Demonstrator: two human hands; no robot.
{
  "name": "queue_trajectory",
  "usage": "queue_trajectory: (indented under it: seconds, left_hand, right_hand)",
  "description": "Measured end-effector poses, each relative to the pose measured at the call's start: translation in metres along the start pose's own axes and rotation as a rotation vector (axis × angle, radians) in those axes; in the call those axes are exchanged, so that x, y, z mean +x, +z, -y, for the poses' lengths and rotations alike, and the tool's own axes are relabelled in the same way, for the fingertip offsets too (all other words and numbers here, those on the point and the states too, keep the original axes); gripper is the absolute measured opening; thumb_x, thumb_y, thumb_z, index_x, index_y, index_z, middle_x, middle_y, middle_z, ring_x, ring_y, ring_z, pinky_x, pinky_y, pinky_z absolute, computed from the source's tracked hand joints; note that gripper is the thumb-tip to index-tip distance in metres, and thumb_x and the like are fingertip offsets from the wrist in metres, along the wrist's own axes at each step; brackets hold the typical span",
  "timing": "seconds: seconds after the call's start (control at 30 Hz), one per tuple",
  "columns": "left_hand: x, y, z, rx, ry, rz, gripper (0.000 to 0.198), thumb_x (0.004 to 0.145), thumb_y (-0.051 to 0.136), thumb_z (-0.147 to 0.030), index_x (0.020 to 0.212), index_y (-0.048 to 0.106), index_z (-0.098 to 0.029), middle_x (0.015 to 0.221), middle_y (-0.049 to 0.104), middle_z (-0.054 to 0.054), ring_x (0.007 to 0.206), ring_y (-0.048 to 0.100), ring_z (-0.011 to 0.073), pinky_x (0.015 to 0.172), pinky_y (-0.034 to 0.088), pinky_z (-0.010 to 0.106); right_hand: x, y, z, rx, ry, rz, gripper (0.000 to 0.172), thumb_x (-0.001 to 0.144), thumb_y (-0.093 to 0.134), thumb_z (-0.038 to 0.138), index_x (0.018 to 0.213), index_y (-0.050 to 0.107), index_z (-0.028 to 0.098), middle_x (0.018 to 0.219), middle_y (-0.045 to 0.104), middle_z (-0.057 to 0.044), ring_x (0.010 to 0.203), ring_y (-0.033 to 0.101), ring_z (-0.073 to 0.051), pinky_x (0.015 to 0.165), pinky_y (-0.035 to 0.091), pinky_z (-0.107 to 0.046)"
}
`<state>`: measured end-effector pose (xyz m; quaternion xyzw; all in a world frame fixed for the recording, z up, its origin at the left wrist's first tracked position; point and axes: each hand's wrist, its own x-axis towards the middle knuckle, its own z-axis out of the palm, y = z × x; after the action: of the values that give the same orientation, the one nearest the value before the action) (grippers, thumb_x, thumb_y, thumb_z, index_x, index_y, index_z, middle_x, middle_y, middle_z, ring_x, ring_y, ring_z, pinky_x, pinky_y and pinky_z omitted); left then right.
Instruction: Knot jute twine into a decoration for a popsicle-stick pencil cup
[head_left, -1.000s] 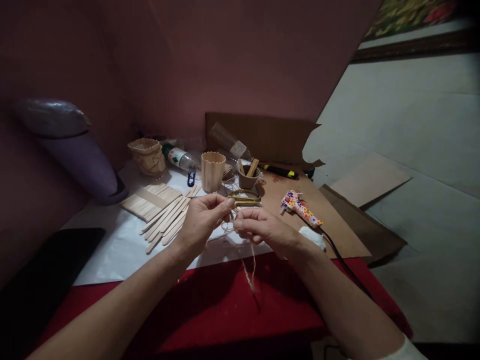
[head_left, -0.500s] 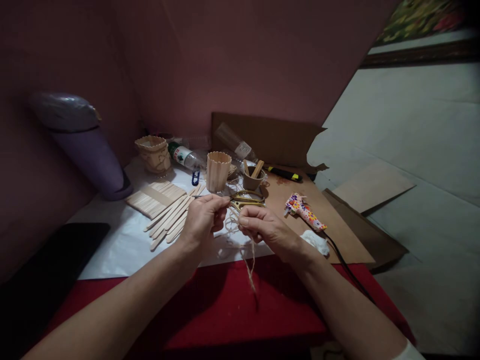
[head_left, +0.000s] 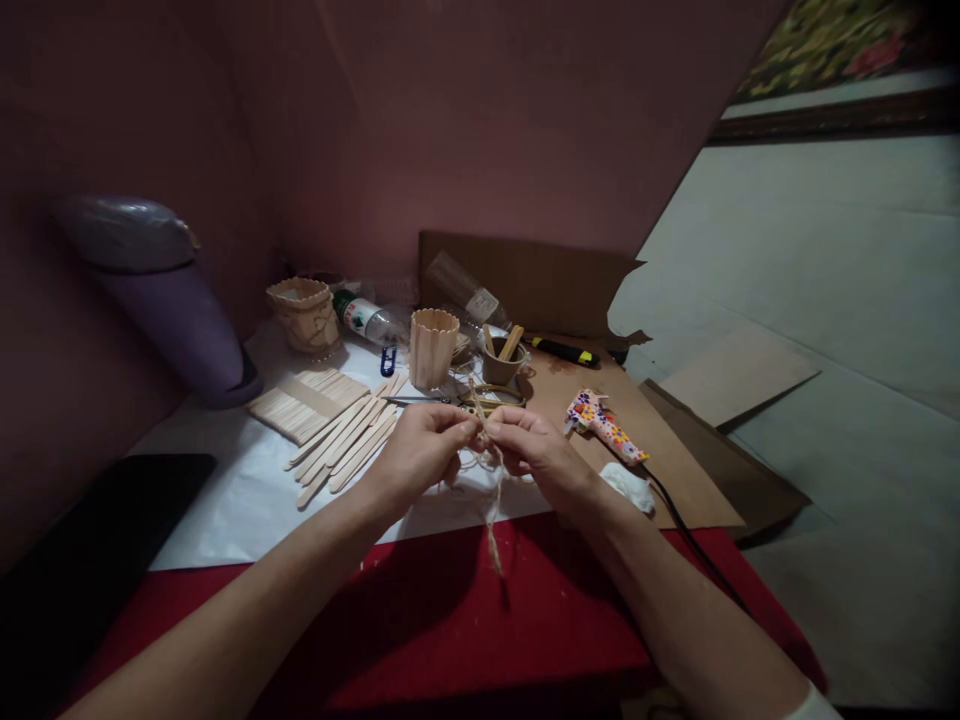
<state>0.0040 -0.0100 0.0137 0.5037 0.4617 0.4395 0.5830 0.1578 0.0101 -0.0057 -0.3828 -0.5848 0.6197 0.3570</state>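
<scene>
We see both hands meeting over the near edge of the white paper (head_left: 217, 515), the fingertips of one just beside those of the other. The left hand (head_left: 418, 445) has its thumb and forefinger pressed together at the twine (head_left: 494, 515); the right hand (head_left: 538, 452) pinches it too, its other fingers curled under. The twine is up between the two hands, a short end poking above the fingertips and frayed strands hanging down in front of the red cloth (head_left: 450, 640) (exactly how they cross inside the grip, we cannot tell).

Just beyond the hands lie the scissors (head_left: 414, 400), partly hidden by them, with the blades pointing left. To the left we find loose wooden sticks (head_left: 341, 445) fanned out beside a banded bundle of sticks (head_left: 307, 405). Farther back stands a stick-sided cup (head_left: 433, 350), and near it a small pot (head_left: 501, 368) with two sticks leaning in it. On the right, a flower-patterned glue gun (head_left: 609, 427) lies on the brown cardboard (head_left: 675, 490).
</scene>
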Motion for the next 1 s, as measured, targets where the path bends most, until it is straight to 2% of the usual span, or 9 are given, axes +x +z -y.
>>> queue_trajectory:
  seconds: [0.07,0.17,0.27,0.37,0.47,0.63,0.83,1.0]
  left_hand:
    - [0.000,0.001,0.002,0.063,0.028,0.026,0.018,0.071,0.059,-0.025,0.060,0.062,-0.011,0.051,0.055,0.000,0.037,0.039,0.0053,0.036,0.025,0.019]
    - [0.003,0.000,0.007,0.138,0.072,-0.012,0.016,0.069,0.062,-0.025,0.063,0.067,-0.011,0.045,0.048,-0.004,0.038,0.033,0.0044,0.038,0.024,0.019]
    - [0.006,-0.002,0.010,0.198,0.118,-0.058,0.016,0.067,0.065,-0.027,0.065,0.070,-0.011,0.049,0.053,-0.002,0.044,0.038,0.0062,0.043,0.028,0.020]
    - [0.007,-0.003,0.011,0.259,0.161,-0.083,0.016,0.065,0.066,-0.026,0.062,0.070,-0.011,0.055,0.060,0.002,0.052,0.046,0.0091,0.049,0.033,0.021]
    - [0.006,-0.003,0.010,0.248,0.121,-0.100,0.016,0.064,0.066,-0.027,0.059,0.068,-0.012,0.051,0.057,0.000,0.048,0.042,0.0078,0.047,0.031,0.021]
    - [0.007,-0.004,0.010,0.178,0.000,-0.101,0.016,0.063,0.065,-0.027,0.057,0.062,-0.013,0.038,0.039,-0.007,0.037,0.027,0.0037,0.039,0.020,0.020]
    - [0.007,-0.008,0.009,0.191,-0.033,-0.081,0.014,0.061,0.065,-0.024,0.055,0.060,-0.012,0.039,0.038,-0.007,0.037,0.026,0.0029,0.038,0.016,0.020]
    - [0.006,-0.008,0.004,0.212,-0.061,-0.063,0.016,0.060,0.064,-0.024,0.051,0.057,-0.013,0.038,0.035,-0.008,0.038,0.025,0.0031,0.039,0.015,0.021]
  right_hand:
    - [-0.001,0.000,0.001,-0.049,-0.013,0.001,0.025,0.078,0.055,0.035,0.063,0.046,0.017,0.053,0.038,0.006,0.044,0.026,-0.005,0.042,0.017,-0.021]
    - [-0.001,0.000,0.001,-0.157,-0.049,-0.006,0.023,0.078,0.053,0.030,0.061,0.044,0.017,0.054,0.038,0.005,0.046,0.028,-0.006,0.044,0.020,-0.021]
    - [0.000,-0.002,-0.002,-0.276,-0.097,-0.008,0.018,0.079,0.049,0.025,0.063,0.045,0.017,0.057,0.039,0.005,0.049,0.031,-0.007,0.046,0.023,-0.021]
    - [0.002,-0.004,-0.005,-0.366,-0.147,-0.001,0.021,0.081,0.043,0.023,0.061,0.045,0.017,0.057,0.040,0.004,0.052,0.033,-0.008,0.049,0.026,-0.022]
    - [0.003,-0.006,-0.006,-0.438,-0.174,-0.029,0.023,0.083,0.041,0.023,0.063,0.049,0.016,0.058,0.042,0.003,0.055,0.037,-0.009,0.051,0.028,-0.022]
    - [0.000,-0.006,-0.002,-0.523,-0.174,-0.054,0.019,0.082,0.043,0.021,0.066,0.051,0.016,0.060,0.049,0.002,0.057,0.042,-0.009,0.054,0.032,-0.023]
    - [-0.004,-0.010,0.002,-0.657,-0.229,-0.042,0.019,0.082,0.048,0.022,0.069,0.058,0.015,0.066,0.056,0.000,0.064,0.049,-0.011,0.060,0.035,-0.024]
    - [-0.005,-0.013,0.008,-0.636,-0.208,-0.026,0.028,0.086,0.045,0.030,0.068,0.059,0.014,0.062,0.053,0.000,0.059,0.045,-0.010,0.055,0.034,-0.023]
